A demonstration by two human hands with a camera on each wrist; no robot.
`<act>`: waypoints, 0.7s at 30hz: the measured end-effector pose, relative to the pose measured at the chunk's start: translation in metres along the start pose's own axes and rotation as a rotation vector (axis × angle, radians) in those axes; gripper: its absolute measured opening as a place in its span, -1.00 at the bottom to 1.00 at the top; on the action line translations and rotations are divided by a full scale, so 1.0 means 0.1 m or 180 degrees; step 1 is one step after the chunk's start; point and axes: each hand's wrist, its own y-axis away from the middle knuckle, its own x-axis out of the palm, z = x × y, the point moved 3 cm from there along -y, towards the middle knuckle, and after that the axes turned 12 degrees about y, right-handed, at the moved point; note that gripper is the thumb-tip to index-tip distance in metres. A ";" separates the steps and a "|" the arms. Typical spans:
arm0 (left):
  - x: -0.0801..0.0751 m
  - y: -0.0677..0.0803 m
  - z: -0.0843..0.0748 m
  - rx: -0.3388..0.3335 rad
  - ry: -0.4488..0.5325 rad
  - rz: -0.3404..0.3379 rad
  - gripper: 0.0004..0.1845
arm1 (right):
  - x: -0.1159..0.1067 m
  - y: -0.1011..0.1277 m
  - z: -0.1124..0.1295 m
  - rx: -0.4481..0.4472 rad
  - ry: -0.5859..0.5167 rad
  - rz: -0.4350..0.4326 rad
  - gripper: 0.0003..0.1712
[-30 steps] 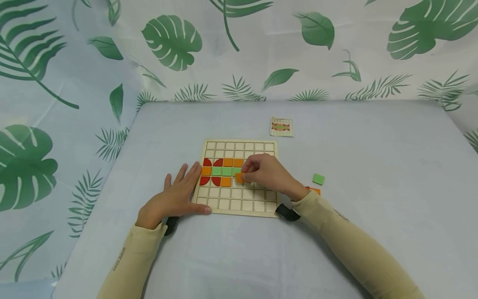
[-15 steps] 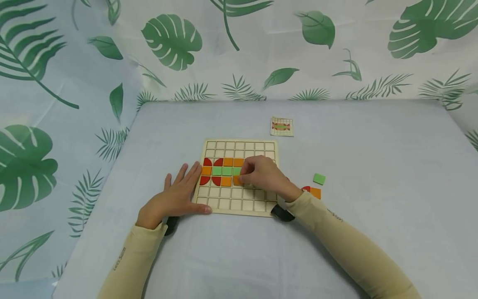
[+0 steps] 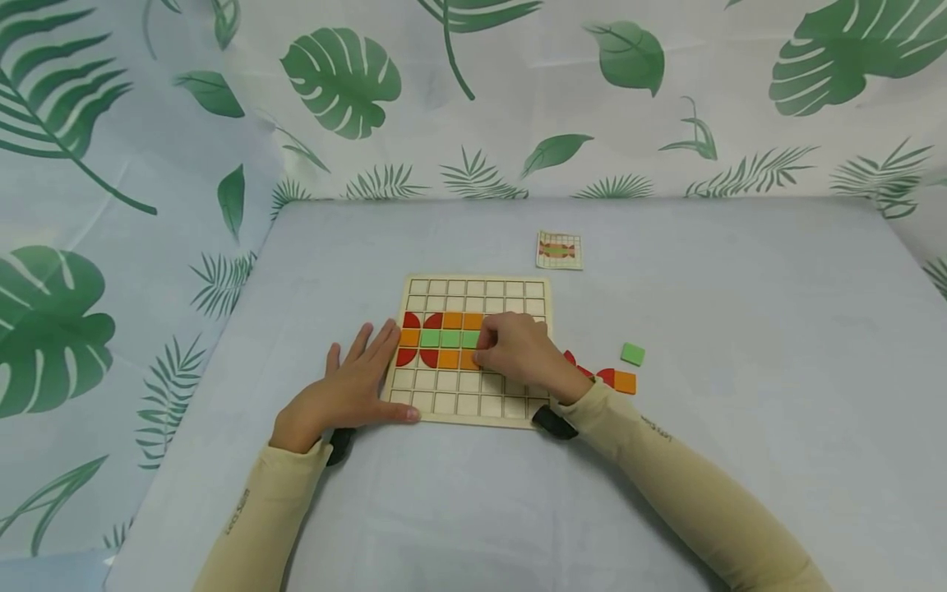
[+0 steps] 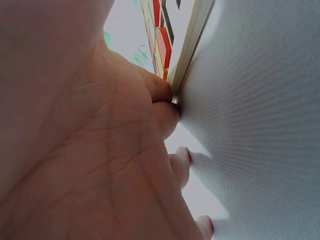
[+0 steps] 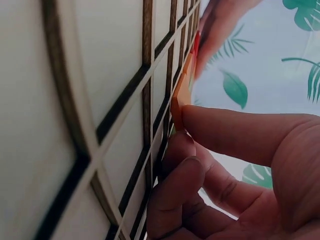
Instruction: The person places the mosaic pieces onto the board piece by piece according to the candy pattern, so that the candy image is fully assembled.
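Nearest the person, the left hand (image 3: 348,395) lies flat on the desk (image 3: 473,493), fingers straight and spread, their tips and the thumb touching the left and near edge of the wooden grid board (image 3: 473,407); it grips nothing, and the pose looks meant to keep the board from sliding. The left wrist view shows those fingers (image 4: 162,90) butted against the board's edge.

Just right of them, the right hand (image 3: 521,353) rests over the middle of the board with its fingers bent, and the thumb and fingertips bear on an orange square tile (image 3: 468,359). In the right wrist view the thumb (image 5: 235,132) meets the tile's edge (image 5: 181,95) while it sits in or just at its cell, probably to seat it level with its neighbours. That tile lies in the lower row of the pattern, beside another orange tile (image 3: 447,358).

Beyond the fingertips run the green tiles (image 3: 449,338) of the middle row, with red half-round pieces (image 3: 422,321) to the left, close to the left hand's fingertips.

To the right of the right hand, off the board, lie loose red pieces (image 3: 592,372), an orange tile (image 3: 625,382) and a green tile (image 3: 632,354), within easy reach.

Farthest off, past the board's far edge, lies a small pattern card (image 3: 558,250), facing the person so it can be read
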 end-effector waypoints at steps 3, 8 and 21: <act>0.00 0.00 0.00 0.0003 -0.0006 0.0006 0.40 | 0.01 0.00 0.00 0.0008 0.0035 -0.0013 -0.81; 0.00 -0.01 0.00 0.0013 -0.0002 0.0018 0.40 | 0.01 0.01 0.01 0.0025 0.0108 -0.0059 -0.79; 0.01 0.00 -0.02 -0.0037 -0.0035 -0.0020 0.41 | -0.17 0.14 -0.12 -0.0180 -0.0608 0.0379 -0.90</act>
